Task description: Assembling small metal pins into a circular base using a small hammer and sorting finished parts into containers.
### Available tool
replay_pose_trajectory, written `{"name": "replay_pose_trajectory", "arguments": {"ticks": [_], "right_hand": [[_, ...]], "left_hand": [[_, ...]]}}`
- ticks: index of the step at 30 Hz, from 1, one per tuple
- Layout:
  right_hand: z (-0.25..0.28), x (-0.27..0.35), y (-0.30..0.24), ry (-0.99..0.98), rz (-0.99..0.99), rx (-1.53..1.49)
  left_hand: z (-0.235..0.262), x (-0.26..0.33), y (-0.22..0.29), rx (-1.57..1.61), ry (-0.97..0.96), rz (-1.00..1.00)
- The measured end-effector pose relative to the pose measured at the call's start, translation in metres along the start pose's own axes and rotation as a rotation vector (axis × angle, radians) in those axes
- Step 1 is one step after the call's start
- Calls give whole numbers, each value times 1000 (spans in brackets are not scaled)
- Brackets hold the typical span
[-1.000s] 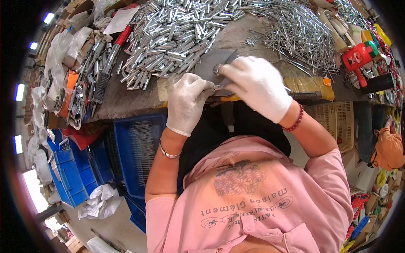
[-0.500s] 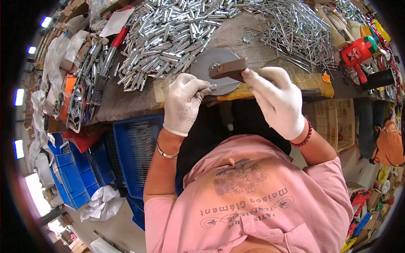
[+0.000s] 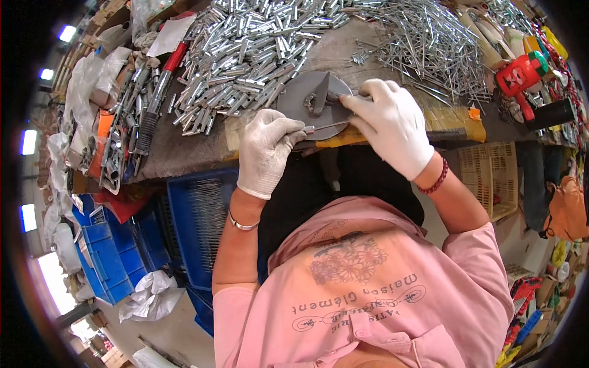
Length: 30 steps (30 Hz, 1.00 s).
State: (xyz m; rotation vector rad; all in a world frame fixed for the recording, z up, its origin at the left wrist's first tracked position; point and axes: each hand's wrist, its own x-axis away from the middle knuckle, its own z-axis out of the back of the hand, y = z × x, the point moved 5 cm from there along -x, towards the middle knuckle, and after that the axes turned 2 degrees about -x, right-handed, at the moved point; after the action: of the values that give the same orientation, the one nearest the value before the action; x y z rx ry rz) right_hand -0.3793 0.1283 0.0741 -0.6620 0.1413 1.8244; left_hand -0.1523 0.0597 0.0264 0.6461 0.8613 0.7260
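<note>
My left hand (image 3: 267, 150), in a white knit glove, is closed in a pinch on a small silvery metal sleeve (image 3: 308, 129). From the sleeve a thin metal rod (image 3: 331, 125) runs right, to beside my right thumb. My right hand (image 3: 392, 126), gloved too, is bent with its fingertips at the handle of a hammer (image 3: 320, 96). The dark hammer head stands tilted on a round grey metal plate (image 3: 300, 92); most of the handle is hidden by the hand. Both hands are at the near edge of the workbench (image 3: 165, 153).
Heaped metal sleeves (image 3: 245, 55) cover the bench's far left, and loose thin rods (image 3: 429, 46) its far right. Tools (image 3: 150, 110) lie left. A red bottle with a green cap (image 3: 521, 72) stands right. Below are blue bins (image 3: 107, 257) and a yellow crate (image 3: 488, 178).
The hammer has turned and come down onto the grey plate, from being held above it. My right hand has moved slightly up and left; my left stays nearly still.
</note>
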Motion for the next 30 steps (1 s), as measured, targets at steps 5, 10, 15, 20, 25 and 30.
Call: {"name": "replay_pose_trajectory", "arguments": {"ticks": [5, 10, 15, 20, 25, 30], "right_hand": [[-13, 21, -24, -214, -199, -129], [-25, 33, -31, -402, -440, -665], [-38, 48, -42, -515, -701, -1023], [-51, 51, -58, -512, -695, -1074], [-47, 40, -74, -473, -491, -912], [-32, 27, -28, -130, -530, -803]], "left_hand": [[3, 0, 8, -65, 4, -28], [-5, 27, 27, -209, 233, 9], [-25, 50, 18, 235, 108, 547], [-17, 53, 20, 468, 107, 830], [-2, 66, 17, 570, 210, 721], [53, 113, -13, 571, 444, 805]]}}
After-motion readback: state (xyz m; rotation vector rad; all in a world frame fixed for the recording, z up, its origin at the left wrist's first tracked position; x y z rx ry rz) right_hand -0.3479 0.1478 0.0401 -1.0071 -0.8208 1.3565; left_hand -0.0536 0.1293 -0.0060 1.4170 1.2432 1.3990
